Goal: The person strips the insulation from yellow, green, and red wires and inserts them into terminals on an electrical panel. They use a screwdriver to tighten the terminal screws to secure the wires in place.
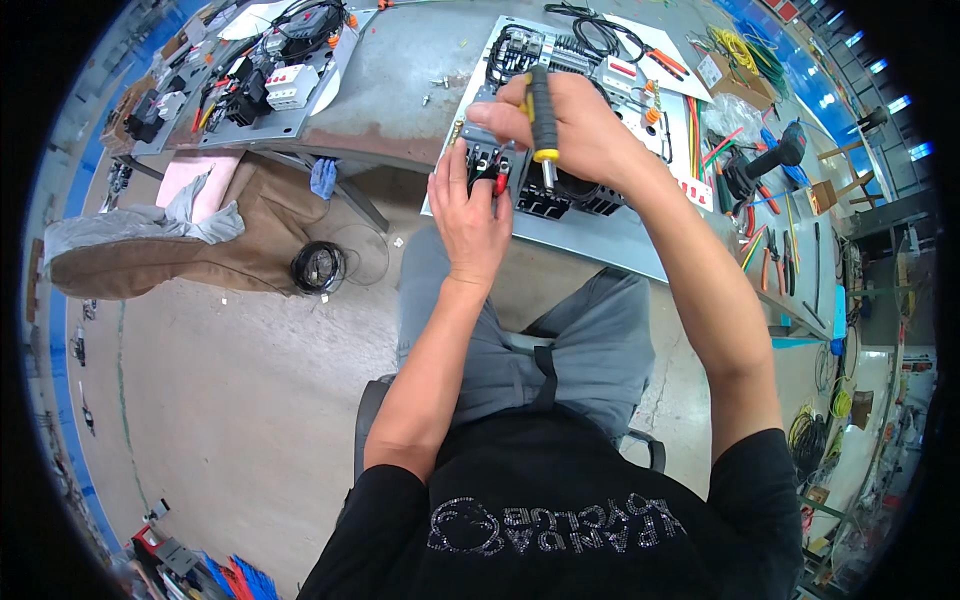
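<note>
My right hand [590, 128] is closed around a screwdriver [543, 125] with a black and yellow handle. Its metal shaft points down toward black electrical components [543, 204] at the near edge of a grey mounting panel [590, 243]. To the left of it, my left hand [468, 228] lies with its fingers stretched out against a black terminal part. A red sleeved wire end [501, 184] shows beside the fingertips. Whether the screwdriver's tip touches a screw, I cannot tell. Black cables and further components fill the panel's far side.
On the bench's left stands another panel with white breakers [292, 86]. To the right lie a black power tool [765, 165], pliers [772, 262], coloured wires and a cardboard box [735, 80]. A chair with a brown cover [270, 215] and a black wire coil [319, 267] are at left.
</note>
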{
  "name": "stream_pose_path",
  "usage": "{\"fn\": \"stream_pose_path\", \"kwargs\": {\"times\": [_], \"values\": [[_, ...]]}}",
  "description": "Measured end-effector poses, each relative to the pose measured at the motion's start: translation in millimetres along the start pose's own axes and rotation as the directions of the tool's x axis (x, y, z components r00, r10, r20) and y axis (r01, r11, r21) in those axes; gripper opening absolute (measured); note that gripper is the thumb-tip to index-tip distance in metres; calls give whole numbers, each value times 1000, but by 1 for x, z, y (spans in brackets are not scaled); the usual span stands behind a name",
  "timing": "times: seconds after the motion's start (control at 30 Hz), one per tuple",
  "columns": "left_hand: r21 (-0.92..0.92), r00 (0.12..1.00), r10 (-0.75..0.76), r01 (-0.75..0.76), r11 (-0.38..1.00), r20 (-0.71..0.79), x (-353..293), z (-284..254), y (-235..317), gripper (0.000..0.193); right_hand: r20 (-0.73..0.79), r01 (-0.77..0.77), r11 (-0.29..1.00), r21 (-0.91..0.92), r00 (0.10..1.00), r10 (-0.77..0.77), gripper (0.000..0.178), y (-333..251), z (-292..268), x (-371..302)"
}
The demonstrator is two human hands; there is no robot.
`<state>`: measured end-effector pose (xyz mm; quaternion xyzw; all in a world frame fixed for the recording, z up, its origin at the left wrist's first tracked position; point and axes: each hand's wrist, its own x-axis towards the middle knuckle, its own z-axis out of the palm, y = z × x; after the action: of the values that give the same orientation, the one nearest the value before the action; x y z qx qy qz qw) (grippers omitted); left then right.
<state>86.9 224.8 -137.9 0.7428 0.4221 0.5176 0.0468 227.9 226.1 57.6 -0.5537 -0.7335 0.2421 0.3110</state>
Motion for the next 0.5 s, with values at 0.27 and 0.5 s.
{"fn": "stream_pose_path", "kwargs": {"times": [0.27, 0.5], "values": [[-80, 996, 72, -76, 994, -57, 4, 2, 0, 14, -247, 158, 863, 481, 968, -39, 50, -14, -11, -48], [-188, 1000, 13, -12, 982, 3, -1, 3, 2, 16, -171, -29, 813, 581, 973, 156, 36, -10, 3, -90]]}}
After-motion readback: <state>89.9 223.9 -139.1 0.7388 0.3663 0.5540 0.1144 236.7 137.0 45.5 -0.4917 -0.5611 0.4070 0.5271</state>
